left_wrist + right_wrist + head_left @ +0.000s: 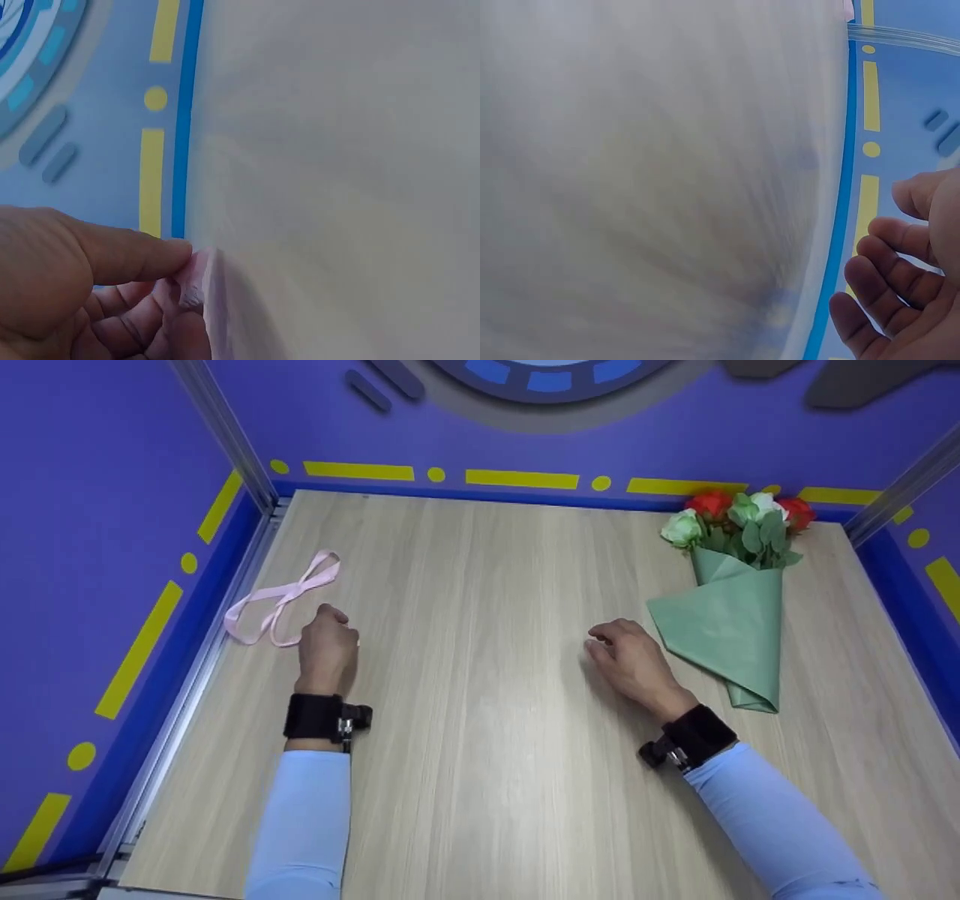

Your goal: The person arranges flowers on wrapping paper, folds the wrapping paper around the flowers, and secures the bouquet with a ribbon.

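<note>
A pink ribbon (301,586) lies in loose loops on the left of the table. My left hand (326,652) pinches part of it between thumb and fingers, and the left wrist view shows the held ribbon (198,268) close up. Over to the right, my right hand (634,664) hovers low with relaxed, slightly bent fingers (881,281) and holds nothing. The nearest thing to it is a bouquet of red, white and pale green flowers (739,514), wrapped in green paper (731,622) and lying at the right.
The wooden tabletop (480,697) stretches between the two hands. Blue panels (525,442) with yellow marks enclose its back and sides, and a metal rail (202,682) runs along the left edge.
</note>
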The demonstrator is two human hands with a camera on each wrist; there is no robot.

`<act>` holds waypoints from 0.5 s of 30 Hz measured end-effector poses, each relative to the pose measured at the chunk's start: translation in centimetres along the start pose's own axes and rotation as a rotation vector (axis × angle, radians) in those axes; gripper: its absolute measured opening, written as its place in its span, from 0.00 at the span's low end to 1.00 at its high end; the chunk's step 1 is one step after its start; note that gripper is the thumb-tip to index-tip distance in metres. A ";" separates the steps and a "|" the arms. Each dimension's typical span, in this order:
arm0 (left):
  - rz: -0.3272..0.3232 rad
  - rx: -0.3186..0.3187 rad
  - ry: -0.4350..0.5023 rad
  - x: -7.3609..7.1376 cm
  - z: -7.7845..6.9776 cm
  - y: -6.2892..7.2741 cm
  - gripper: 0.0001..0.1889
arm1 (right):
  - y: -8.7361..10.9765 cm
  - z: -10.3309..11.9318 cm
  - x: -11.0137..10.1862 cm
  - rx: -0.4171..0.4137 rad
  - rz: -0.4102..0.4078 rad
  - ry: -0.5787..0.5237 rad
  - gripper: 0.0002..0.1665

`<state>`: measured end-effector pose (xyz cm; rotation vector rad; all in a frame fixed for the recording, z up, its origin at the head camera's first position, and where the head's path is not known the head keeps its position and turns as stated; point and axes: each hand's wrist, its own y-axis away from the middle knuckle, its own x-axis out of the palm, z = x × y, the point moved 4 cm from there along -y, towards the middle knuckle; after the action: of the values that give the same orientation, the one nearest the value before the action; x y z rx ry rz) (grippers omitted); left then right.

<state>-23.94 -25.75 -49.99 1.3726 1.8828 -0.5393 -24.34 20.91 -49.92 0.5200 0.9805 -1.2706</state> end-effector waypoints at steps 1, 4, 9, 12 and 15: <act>0.010 0.023 0.008 0.5 -0.7 0.2 0.14 | 0.0 0.1 0.1 0.003 0.002 -0.002 0.16; 0.023 0.109 0.036 2.1 -3.3 1.0 0.11 | -0.2 0.8 0.4 0.003 0.007 -0.006 0.16; 0.062 0.243 0.091 4.8 -7.8 3.2 0.11 | -0.4 2.1 1.0 0.001 0.022 -0.027 0.14; 0.103 0.321 0.125 6.5 -10.2 4.6 0.11 | -0.4 3.1 1.5 0.013 0.043 -0.061 0.13; 0.159 0.408 0.163 8.3 -12.5 6.1 0.11 | -0.5 4.0 1.9 0.036 0.081 -0.127 0.14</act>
<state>-23.43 -9.70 -47.77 1.8625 1.8328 -0.7803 -23.59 16.54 -49.37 0.4961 0.8246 -1.2355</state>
